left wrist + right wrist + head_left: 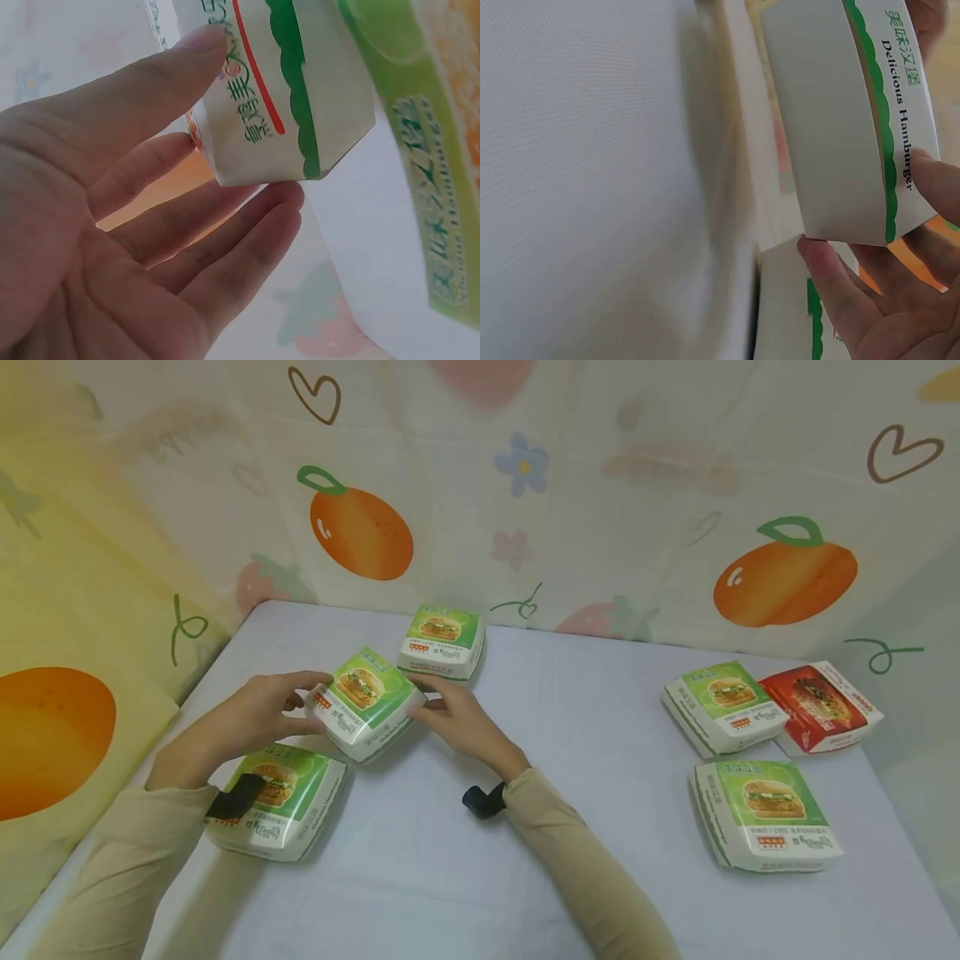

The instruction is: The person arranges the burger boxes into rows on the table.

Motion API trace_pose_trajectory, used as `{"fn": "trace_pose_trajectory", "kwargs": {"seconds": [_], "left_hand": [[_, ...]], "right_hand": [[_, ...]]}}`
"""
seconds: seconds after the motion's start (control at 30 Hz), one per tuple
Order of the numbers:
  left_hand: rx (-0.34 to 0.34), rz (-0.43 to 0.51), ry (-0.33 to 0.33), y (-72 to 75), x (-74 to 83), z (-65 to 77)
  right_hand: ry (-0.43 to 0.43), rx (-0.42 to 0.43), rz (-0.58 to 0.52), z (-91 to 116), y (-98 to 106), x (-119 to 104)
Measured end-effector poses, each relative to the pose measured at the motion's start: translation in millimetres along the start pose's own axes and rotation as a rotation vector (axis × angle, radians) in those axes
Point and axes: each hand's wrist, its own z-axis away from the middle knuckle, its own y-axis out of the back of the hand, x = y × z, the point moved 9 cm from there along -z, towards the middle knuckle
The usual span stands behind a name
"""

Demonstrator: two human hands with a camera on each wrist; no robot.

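Between the two hands is a green-and-white hamburger box [365, 703], held tilted above the table. My left hand [258, 714] grips its left end; in the left wrist view, the thumb lies on the printed side and fingertips touch the bottom edge. The right hand [462, 720] holds the opposite end, its thumb on the "Delicious Hamburger" side in the right wrist view and its fingers at the lower edge. Another green hamburger box [288, 806] lies below the left forearm, partly covered by it. Behind the held box sits a further green hamburger box [442, 639].
On the right side of the white-covered table [570, 735] are a green hamburger box [723, 706], a red hamburger box [825, 706] touching it, and another green hamburger box [765, 814] nearer the front. A patterned cloth [585, 527] hangs behind the table.
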Motion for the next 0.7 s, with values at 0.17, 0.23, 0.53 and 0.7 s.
{"fn": "trace_pose_trajectory", "kwargs": {"seconds": [0.17,0.23,0.53,0.7], "left_hand": [[0.005,0.003,-0.044,-1.4,14.1,0.2],[-0.005,0.007,-0.049,-3.5,17.1,0.2],[-0.097,0.029,0.016,-21.4,21.6,-2.5],[-0.147,0.05,0.049,-32.2,22.2,-5.8]], "right_hand": [[-0.057,0.02,-0.022,12,7,6],[-0.067,0.027,-0.028,16,10,7],[-0.072,0.02,-0.062,26,12,11],[-0.081,0.006,-0.054,28,14,14]]}}
